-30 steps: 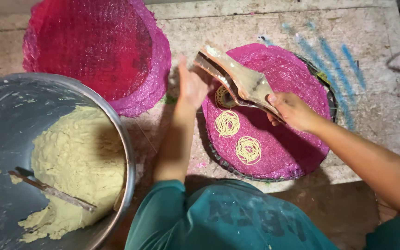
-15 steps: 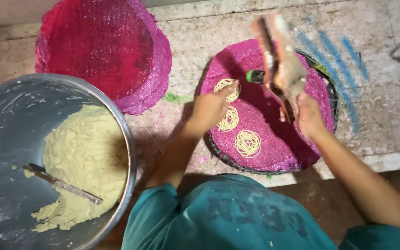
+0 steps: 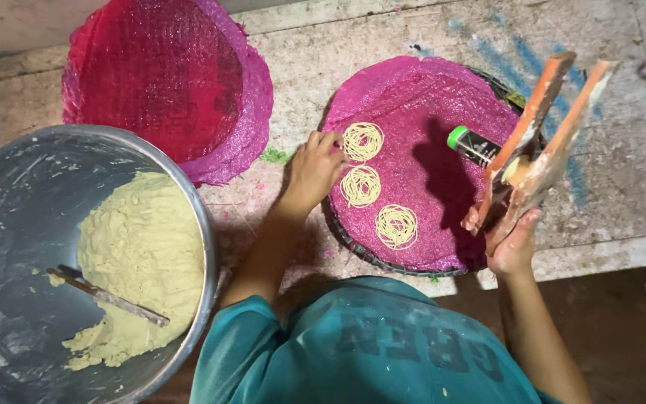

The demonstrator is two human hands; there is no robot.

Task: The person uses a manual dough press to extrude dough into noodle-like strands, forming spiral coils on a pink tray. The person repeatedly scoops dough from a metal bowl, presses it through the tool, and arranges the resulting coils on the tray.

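My right hand (image 3: 512, 241) grips a wooden two-handled noodle press (image 3: 540, 146) and holds it up, tilted, over the right rim of a round tray lined with a pink mesh mat (image 3: 420, 90). Pale dough shows between the press handles. Three thin noodle coils (image 3: 362, 185) lie in a row on the mat's left half. My left hand (image 3: 314, 169) sits at the tray's left rim beside the upper coils, fingers curled on the mat's edge. A small dark bottle with a green cap (image 3: 472, 145) lies on the mat near the press.
A large metal bowl (image 3: 205, 224) at the lower left holds pale yellow dough (image 3: 143, 247) with a stick-like utensil (image 3: 106, 296) lying in it. A stack of red and pink mesh mats (image 3: 158, 75) lies at the top left. The stone worktop (image 3: 622, 194) ends just beyond the tray.
The press has swung from lying over the tray to standing up at its right side, held by the right hand alone. My left hand left the press and moved down to the tray's left rim.
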